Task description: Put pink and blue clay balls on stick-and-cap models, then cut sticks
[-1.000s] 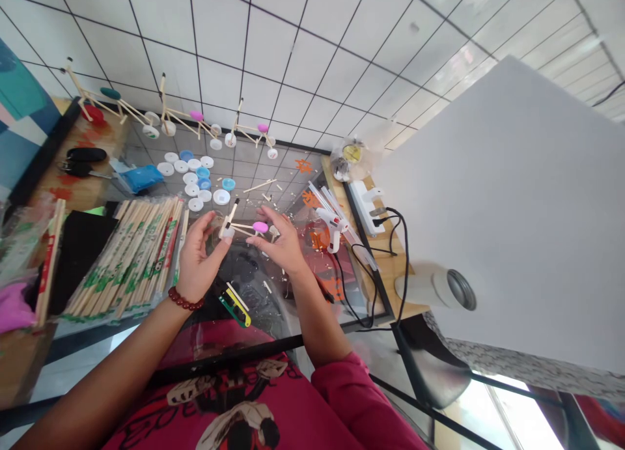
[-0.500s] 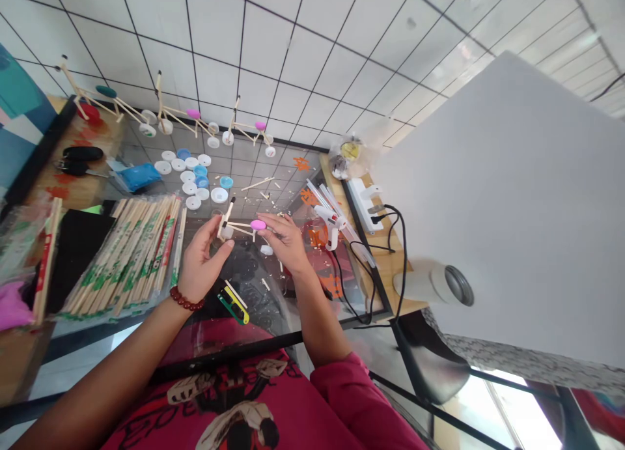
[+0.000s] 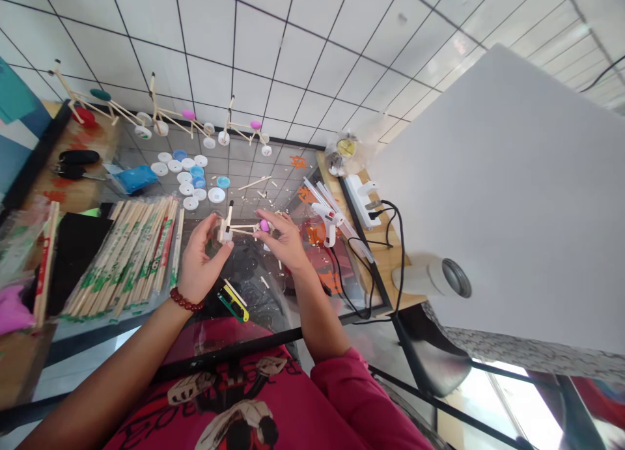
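Note:
Between my hands is a small tricycle model (image 3: 241,229) made of wooden sticks, with a dark-tipped upright and white bottle-cap wheels. My left hand (image 3: 201,251) grips its front end, thumb and fingers around the white cap wheel. At the other end, my right hand (image 3: 283,240) pinches the frame beside the pink clay seat (image 3: 264,225). My right fingers partly cover the rear wheel. Below the model a yellow-and-green utility knife (image 3: 233,303) lies on the glass table. White and blue bottle caps (image 3: 185,178) are grouped beyond my left hand.
Finished-looking stick tricycles (image 3: 243,129) line the wall side. Bundled chopsticks (image 3: 127,258) lie at left near a blue packet (image 3: 137,178). At right are a white glue gun (image 3: 326,221), clear glue sticks (image 3: 342,219), a power strip (image 3: 362,201) with black cables and a white bottle (image 3: 432,277).
The pink seat has turned from a wide, face-on oval to a smaller rounder shape and sits closer to my right fingers. My left hand keeps its hold on the front end.

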### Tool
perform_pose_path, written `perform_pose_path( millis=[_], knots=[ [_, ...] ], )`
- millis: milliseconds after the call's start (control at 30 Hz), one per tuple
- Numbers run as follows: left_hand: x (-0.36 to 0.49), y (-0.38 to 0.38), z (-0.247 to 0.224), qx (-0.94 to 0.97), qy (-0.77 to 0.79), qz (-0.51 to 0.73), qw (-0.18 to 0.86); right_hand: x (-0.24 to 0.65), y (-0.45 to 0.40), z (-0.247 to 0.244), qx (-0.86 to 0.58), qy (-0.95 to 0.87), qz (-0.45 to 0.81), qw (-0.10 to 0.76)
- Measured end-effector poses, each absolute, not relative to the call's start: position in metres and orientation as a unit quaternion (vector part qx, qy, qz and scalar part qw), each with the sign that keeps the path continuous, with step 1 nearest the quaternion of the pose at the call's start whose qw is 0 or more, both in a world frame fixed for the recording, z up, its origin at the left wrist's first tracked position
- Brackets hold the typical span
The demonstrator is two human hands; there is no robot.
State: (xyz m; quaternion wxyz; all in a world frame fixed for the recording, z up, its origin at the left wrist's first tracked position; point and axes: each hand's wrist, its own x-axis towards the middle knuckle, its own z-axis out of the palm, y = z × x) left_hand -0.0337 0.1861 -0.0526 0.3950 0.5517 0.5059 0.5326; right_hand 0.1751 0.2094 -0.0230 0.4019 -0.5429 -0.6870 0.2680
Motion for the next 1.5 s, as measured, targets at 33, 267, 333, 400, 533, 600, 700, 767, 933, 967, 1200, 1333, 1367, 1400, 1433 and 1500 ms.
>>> perform_pose_path(
  millis=[33,267,333,400,533,600,700,767,933,967,1200,1333,1367,1400,1433,1500],
  knots=[
    [-0.033,0.187,-0.054,0.555,0.502,0.531,0.397,0.175,0.210,-0.023,-0.545,-0.688,0.265,0.400],
    [-0.037,0.186,-0.050,0.570,0.502,0.544,0.357,0.176,0.212,-0.027,-0.507,-0.648,0.303,0.481],
    [-0.039,0.185,-0.045,0.580,0.502,0.560,0.313,0.176,0.211,-0.026,-0.524,-0.603,0.321,0.508],
    [-0.041,0.185,-0.041,0.584,0.500,0.574,0.281,0.174,0.210,-0.024,-0.530,-0.549,0.364,0.534],
    [-0.044,0.183,-0.038,0.584,0.480,0.599,0.263,0.173,0.209,-0.020,-0.480,-0.471,0.468,0.574],
    [-0.046,0.180,-0.035,0.592,0.479,0.599,0.246,0.174,0.209,-0.018,-0.463,-0.458,0.482,0.585],
    [-0.046,0.169,-0.025,0.626,0.480,0.586,0.187,0.177,0.209,-0.017,-0.466,-0.456,0.480,0.587],
    [-0.040,0.162,-0.015,0.664,0.462,0.559,0.182,0.178,0.209,-0.017,-0.468,-0.470,0.476,0.578],
    [-0.011,0.160,-0.001,0.752,0.408,0.450,0.255,0.180,0.209,-0.021,-0.457,-0.516,0.452,0.566],
    [-0.006,0.161,-0.002,0.751,0.415,0.441,0.263,0.180,0.210,-0.022,-0.460,-0.523,0.443,0.564],
    [0.012,0.163,-0.011,0.423,0.469,0.445,0.635,0.176,0.215,-0.025,-0.475,-0.573,0.393,0.540],
    [0.021,0.167,-0.006,0.292,0.407,0.468,0.729,0.174,0.214,-0.024,-0.476,-0.608,0.365,0.519],
    [0.023,0.170,-0.006,0.278,0.394,0.473,0.737,0.174,0.214,-0.024,-0.480,-0.611,0.362,0.515],
    [0.025,0.173,-0.005,0.268,0.385,0.477,0.743,0.174,0.213,-0.025,-0.484,-0.612,0.361,0.512],
    [0.026,0.175,-0.005,0.260,0.379,0.482,0.746,0.174,0.212,-0.026,-0.486,-0.612,0.359,0.510],
    [0.029,0.181,-0.006,0.252,0.380,0.496,0.739,0.174,0.211,-0.026,-0.488,-0.614,0.355,0.509]
  ],
)
